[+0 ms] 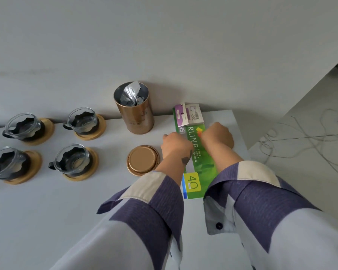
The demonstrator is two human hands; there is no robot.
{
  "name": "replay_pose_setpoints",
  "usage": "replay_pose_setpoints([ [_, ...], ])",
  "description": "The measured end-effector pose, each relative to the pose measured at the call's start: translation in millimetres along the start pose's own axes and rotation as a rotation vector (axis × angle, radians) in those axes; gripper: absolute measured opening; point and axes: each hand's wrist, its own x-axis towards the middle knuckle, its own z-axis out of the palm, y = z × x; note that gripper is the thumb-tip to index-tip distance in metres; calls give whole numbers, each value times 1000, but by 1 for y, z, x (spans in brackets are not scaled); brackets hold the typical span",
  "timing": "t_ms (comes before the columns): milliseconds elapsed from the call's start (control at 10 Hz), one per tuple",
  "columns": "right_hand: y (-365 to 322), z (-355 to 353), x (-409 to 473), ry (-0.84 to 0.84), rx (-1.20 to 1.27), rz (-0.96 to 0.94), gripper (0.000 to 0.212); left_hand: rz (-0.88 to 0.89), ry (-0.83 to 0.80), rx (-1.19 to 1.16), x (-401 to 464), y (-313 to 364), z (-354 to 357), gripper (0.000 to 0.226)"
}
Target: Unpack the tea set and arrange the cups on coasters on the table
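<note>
Already four glass cups (pixel 47 145) sit on coasters (pixel 90 127) at the desk's (pixel 47 207) left, while both hands' (pixel 197 142) grip on the green folder (pixel 200 162) cannot be told.

- Wall (pixel 164 36): plain pale grey, matte, meeting the far edge of the table.
- Table (pixel 37 211): smooth light grey top; its right edge runs beside open floor.
- Floor (pixel 310 98): pale tiles, right of the table.
- Cables (pixel 300 141): thin, light, looped loosely over the tiles.
- Light: soft, even, faint shadows.
</note>
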Motion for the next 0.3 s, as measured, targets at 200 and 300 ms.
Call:
replay_pose_setpoints([
  [200,5,-7,-30,-35,112,11,20,-37,-41,-148,-24,-7,-4,27],
  [300,14,-17,-36,-76,144,-27,22,15,-37,-174,-30,-12,-11,25],
])
